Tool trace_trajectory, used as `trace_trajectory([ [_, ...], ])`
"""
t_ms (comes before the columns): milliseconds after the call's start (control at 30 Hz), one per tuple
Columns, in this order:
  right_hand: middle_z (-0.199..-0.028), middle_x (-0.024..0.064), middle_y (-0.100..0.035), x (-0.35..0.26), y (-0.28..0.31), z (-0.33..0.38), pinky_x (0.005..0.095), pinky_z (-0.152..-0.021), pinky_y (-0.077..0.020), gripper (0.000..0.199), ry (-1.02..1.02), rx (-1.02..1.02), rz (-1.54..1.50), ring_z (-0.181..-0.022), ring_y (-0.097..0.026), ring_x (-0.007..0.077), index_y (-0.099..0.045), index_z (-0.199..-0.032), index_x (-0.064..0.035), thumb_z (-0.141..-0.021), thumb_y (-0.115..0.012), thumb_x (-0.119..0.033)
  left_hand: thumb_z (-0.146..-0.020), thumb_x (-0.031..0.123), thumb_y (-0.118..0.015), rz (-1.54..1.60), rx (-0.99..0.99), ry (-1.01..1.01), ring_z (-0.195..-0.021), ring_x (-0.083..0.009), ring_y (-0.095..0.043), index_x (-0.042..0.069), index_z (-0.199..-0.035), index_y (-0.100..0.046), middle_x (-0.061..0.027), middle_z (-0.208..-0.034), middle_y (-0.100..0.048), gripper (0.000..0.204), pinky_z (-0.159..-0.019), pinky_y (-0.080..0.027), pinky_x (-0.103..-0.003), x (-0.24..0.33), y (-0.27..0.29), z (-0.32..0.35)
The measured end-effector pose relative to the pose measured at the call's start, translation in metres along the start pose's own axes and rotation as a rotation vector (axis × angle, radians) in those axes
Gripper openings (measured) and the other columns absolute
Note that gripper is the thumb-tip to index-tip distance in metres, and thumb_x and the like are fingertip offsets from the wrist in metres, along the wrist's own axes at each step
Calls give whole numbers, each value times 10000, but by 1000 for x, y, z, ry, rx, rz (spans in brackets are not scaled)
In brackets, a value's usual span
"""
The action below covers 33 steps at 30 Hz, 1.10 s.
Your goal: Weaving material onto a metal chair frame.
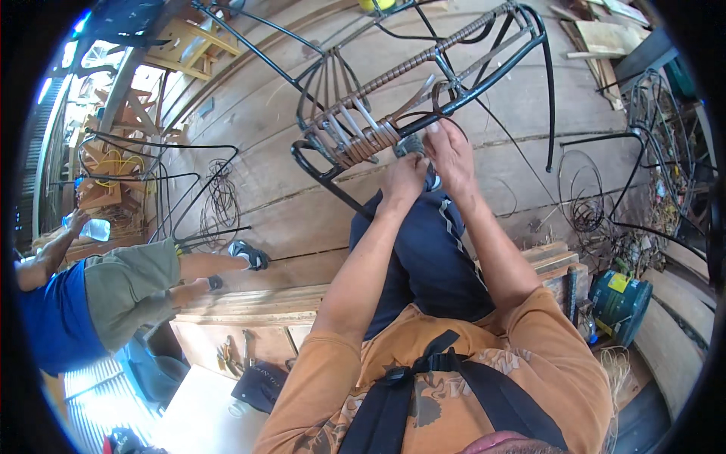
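A black metal furniture frame point(495, 79) stands tilted in front of me, above my knees. Brown weaving strip point(370, 145) is wound in close rows around its near left part, over several pale slats point(355, 121). Just below the wound section my left hand point(406, 180) is closed, and what its fingers hold is hidden. Beside it, my right hand point(454, 159) pinches at the lower bar, where a loose brown strip loops past the thumb and fingertips. The two hands almost touch.
On the left a person in a blue top point(64, 321) holds a clear bottle point(96, 229). Other black frames point(162, 178) stand left and right. Coiled strands point(586, 212) lie on the plank floor. A green drum-shaped container point(620, 303) stands right; a wooden bench point(249, 310) is behind me.
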State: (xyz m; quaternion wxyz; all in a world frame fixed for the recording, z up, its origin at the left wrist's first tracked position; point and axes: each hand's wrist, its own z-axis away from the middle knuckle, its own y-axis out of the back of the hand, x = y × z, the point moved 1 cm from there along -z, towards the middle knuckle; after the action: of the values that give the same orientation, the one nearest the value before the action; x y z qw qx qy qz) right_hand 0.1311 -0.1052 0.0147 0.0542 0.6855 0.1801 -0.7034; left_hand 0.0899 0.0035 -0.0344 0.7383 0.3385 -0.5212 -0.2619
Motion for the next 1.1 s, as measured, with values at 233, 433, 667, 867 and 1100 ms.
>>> trace_trajectory([
  [233, -583, 50, -495, 122, 69, 75, 341, -540, -379, 501, -226, -232, 638, -554, -455, 182, -542, -729, -24, -893, -382, -469, -824, 201, -543, 419, 101, -148, -996, -305, -555, -38, -1119, -478, -213, -1079, -558, 385, -861, -428, -368, 44, 38, 45],
  [433, -677, 105, -603, 201, 125, 105, 365, -466, -429, 405, -943, -408, 1070, -498, -538, 200, -607, -670, -86, -815, -491, -446, -903, 317, -442, 802, 196, -90, -665, -257, -603, 1, -795, -580, -113, -670, -602, 361, -625, -459, -378, 76, 27, 49],
  [667, -1093, 190, -574, -18, 10, 13, 333, -837, -453, 514, -61, -131, 124, -977, -565, 304, -456, -1222, 9, -816, -532, -296, -873, 160, -374, -259, 40, -372, -786, -390, -565, -20, -875, -574, -232, -844, -587, 269, -680, -432, -474, -2, -11, 13],
  [867, -573, 75, -471, 29, 19, 27, 303, -490, -394, 472, 63, 123, -29, -504, -442, 142, -537, -701, -35, -886, -415, -452, -832, 194, -512, 114, -350, -147, -894, -290, -592, 5, -1035, -569, -183, -1017, -604, 284, -717, -454, -389, 12, 5, 2],
  [1100, -723, 20, -576, 62, 48, 52, 283, -565, -406, 243, -422, -66, -172, -642, -512, 147, -591, -827, -78, -851, -536, -314, -896, 228, -455, 1010, 0, -161, -581, -92, -383, 67, -891, -508, 2, -677, -411, 170, -554, -361, -228, 87, 30, 19],
])
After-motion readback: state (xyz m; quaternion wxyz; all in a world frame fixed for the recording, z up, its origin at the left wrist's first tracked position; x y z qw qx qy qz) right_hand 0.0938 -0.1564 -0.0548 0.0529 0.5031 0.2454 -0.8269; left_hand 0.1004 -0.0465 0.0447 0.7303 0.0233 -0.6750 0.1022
